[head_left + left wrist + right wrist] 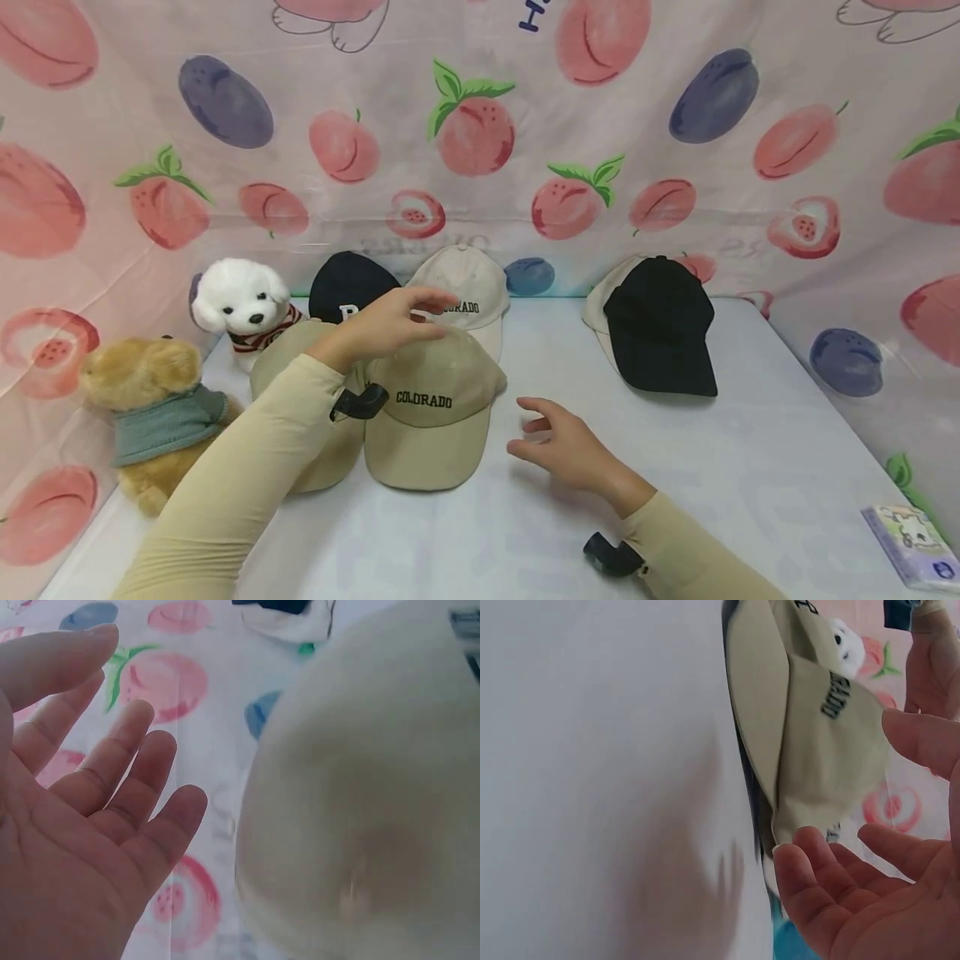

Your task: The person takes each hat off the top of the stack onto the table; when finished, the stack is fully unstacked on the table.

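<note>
My left hand [392,322] hovers over the crown of the khaki COLORADO cap [427,450], its fingers loosely bent and apart from each other. In the left wrist view that cap's crown [360,795] fills the right side, and the palm holds nothing. To the right of the same cap, my right hand [572,450] hangs above the white table with thumb and fingers spread. The right wrist view has its fingertips near the cap's side [829,742]; whether they touch it is unclear. Another khaki cap [330,454] lies to the left, partly behind my left forearm.
Behind stand a navy cap [348,283] and a cream COLORADO cap [468,283]. A black cap [663,325] overlaps a pale cap [597,308] at the right. Plush dogs, one white [243,296] and one brown [142,375], sit left. A small package [915,546] lies at the right edge.
</note>
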`<state>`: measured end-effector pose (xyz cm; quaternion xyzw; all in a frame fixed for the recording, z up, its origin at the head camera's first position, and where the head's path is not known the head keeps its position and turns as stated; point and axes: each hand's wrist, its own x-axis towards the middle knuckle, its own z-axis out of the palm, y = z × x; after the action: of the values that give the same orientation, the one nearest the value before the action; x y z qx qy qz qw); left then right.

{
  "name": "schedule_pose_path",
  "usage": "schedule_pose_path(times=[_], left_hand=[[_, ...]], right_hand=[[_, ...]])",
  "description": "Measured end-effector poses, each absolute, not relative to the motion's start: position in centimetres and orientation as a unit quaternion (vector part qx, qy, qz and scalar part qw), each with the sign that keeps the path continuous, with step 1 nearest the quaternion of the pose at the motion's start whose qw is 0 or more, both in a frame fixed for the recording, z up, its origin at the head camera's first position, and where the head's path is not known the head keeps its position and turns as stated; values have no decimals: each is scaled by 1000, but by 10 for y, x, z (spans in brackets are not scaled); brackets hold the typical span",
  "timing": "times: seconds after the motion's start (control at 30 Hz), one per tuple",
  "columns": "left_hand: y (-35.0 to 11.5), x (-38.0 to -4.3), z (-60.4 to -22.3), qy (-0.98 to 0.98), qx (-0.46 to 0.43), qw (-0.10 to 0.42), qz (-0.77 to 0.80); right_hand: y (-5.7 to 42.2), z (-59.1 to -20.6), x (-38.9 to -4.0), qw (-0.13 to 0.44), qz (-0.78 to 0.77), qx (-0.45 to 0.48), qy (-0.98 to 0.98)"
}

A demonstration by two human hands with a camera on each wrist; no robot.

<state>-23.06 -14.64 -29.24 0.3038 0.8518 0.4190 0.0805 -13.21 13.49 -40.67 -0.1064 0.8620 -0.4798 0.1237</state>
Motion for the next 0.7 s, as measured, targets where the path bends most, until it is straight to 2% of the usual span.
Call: schedule_pose_path(times=[0.4, 0.7], left_hand=[[-99, -237, -306, 822, 341, 116, 441], [-62, -234, -314, 813, 326, 152, 458]], right_hand=[[187, -394, -125, 98, -469, -86, 873], [219, -387, -117, 76, -459, -79, 882]])
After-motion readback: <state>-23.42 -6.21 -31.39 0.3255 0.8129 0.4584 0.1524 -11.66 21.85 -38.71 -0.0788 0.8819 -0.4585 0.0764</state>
